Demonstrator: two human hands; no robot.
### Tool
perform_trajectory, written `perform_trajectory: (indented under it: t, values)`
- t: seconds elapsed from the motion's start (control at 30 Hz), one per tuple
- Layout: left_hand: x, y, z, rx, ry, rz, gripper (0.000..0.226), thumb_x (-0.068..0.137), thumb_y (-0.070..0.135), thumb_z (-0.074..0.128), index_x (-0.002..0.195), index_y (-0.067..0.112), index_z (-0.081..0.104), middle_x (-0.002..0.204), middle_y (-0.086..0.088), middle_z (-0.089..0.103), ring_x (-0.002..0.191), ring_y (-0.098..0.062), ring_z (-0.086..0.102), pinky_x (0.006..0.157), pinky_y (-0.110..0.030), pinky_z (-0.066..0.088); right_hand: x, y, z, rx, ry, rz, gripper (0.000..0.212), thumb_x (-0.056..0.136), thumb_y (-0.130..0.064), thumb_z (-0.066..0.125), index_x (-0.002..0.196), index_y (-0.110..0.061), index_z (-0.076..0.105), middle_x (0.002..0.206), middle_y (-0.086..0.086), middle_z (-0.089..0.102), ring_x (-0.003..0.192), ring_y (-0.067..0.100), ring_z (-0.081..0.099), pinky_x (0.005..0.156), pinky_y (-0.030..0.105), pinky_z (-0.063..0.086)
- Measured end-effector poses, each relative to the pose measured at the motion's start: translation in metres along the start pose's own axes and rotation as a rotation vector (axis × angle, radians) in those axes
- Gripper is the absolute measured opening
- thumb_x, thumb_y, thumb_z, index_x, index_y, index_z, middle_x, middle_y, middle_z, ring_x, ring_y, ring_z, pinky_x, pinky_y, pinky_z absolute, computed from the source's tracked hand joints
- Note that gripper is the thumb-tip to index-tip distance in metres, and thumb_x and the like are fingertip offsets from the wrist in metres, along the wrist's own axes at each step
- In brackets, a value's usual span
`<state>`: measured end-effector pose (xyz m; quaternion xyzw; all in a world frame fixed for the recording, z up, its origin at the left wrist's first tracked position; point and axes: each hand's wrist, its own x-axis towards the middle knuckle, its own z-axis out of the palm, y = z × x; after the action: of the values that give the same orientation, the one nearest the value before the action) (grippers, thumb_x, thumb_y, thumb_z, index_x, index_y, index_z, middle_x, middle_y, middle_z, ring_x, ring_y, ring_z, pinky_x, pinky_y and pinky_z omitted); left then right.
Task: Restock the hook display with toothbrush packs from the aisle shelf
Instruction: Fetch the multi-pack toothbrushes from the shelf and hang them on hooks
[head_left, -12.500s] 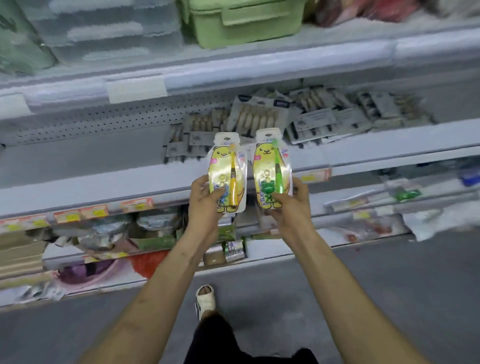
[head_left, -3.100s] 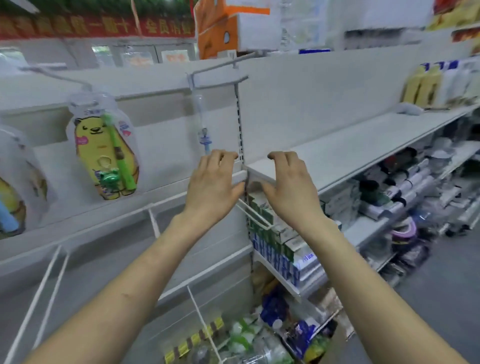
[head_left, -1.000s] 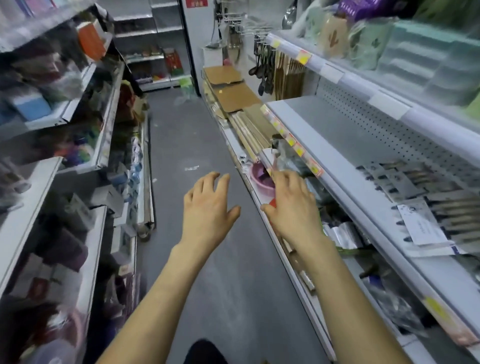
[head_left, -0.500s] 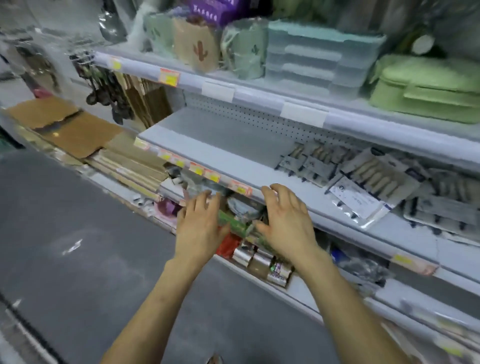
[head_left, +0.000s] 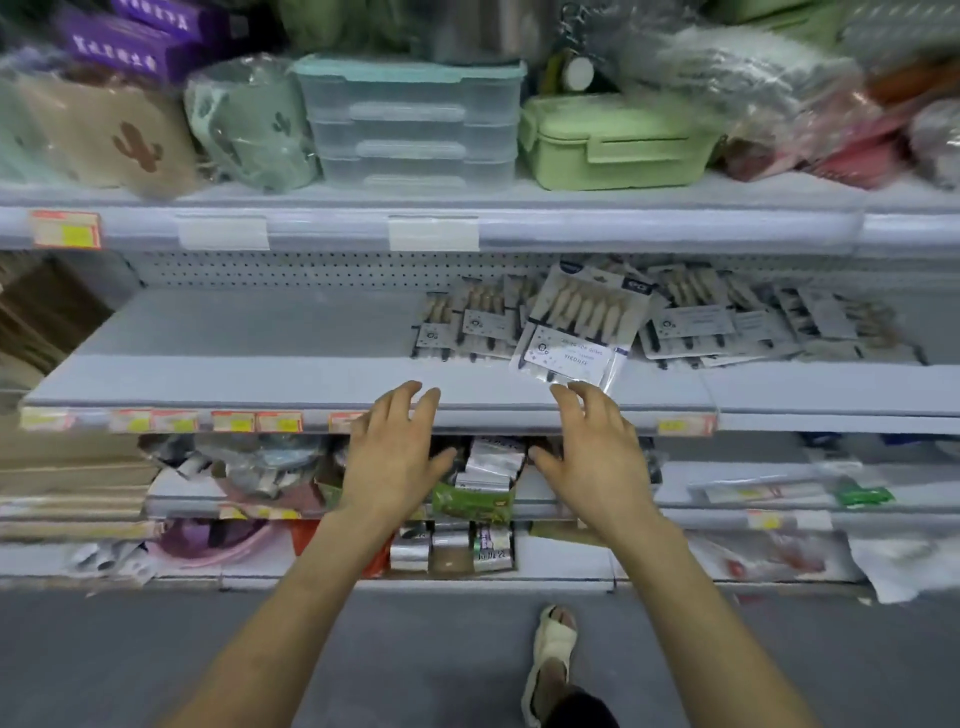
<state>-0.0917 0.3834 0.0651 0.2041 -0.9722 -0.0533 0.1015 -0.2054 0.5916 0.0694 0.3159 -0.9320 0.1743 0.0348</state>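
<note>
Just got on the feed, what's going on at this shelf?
A person stands facing the store shelving with both hands empty and fingers spread. The left hand and right hand reach toward the front edge of the middle shelf, the right one just below a clear pack of pale-handled utensils. No toothbrush pack is in hand.
</note>
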Motion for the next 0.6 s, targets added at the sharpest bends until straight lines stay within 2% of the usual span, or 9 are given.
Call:
perform_trajectory:
  t: [0.17,0.3,0.37,0.5,0.6]
  values:
    - [0.036,0.005,0.037,0.008,0.015,0.097,0.071,0.094,0.051,0.066,0.152,0.019,0.042,0.158,-0.007,0.041,0.144,-0.032,0.041,0.112,-0.055,0.042,0.013,0.055,0.021,0.156,0.065,0.117,0.067,0.095,-0.039,0.070,0.151,-0.018,0.041,0.151,0.007,0.042,0.136,0.029,0.043,0.105,0.050,0.049]
    - [0.070,-0.001,0.073,-0.002,0.028,0.091,0.070,0.096,0.049,0.065,0.153,0.016,0.042,0.156,-0.010,0.044,0.142,-0.034,0.043,0.110,-0.055,0.044,0.044,0.091,0.042,0.309,0.135,0.202,0.065,0.097,-0.032,0.071,0.152,-0.013,0.041,0.150,0.009,0.042,0.135,0.029,0.045,0.107,0.038,0.042]
    - [0.090,-0.005,0.087,-0.007,0.043,0.078,0.069,0.097,0.049,0.063,0.155,0.018,0.041,0.155,-0.010,0.043,0.141,-0.034,0.042,0.109,-0.054,0.043,0.065,0.101,0.053,0.372,0.168,0.231,0.065,0.097,-0.030,0.072,0.152,-0.014,0.041,0.150,0.009,0.041,0.136,0.028,0.044,0.106,0.035,0.039]
    - [0.132,-0.016,0.113,-0.061,0.105,0.029,0.061,0.098,0.047,0.061,0.149,0.019,0.045,0.150,-0.011,0.045,0.136,-0.035,0.045,0.106,-0.053,0.043,0.102,0.117,0.081,0.478,0.171,0.322,0.072,0.097,-0.032,0.072,0.156,-0.015,0.035,0.155,0.011,0.035,0.141,0.031,0.042,0.115,0.042,0.039]
    - [0.162,-0.017,0.127,-0.142,0.152,-0.108,0.052,0.097,0.048,0.061,0.136,0.014,0.052,0.132,-0.014,0.055,0.123,-0.038,0.050,0.100,-0.051,0.043,0.123,0.121,0.092,0.604,0.172,0.378,0.073,0.097,-0.027,0.072,0.156,-0.014,0.033,0.153,0.011,0.039,0.138,0.027,0.043,0.109,0.029,0.035]
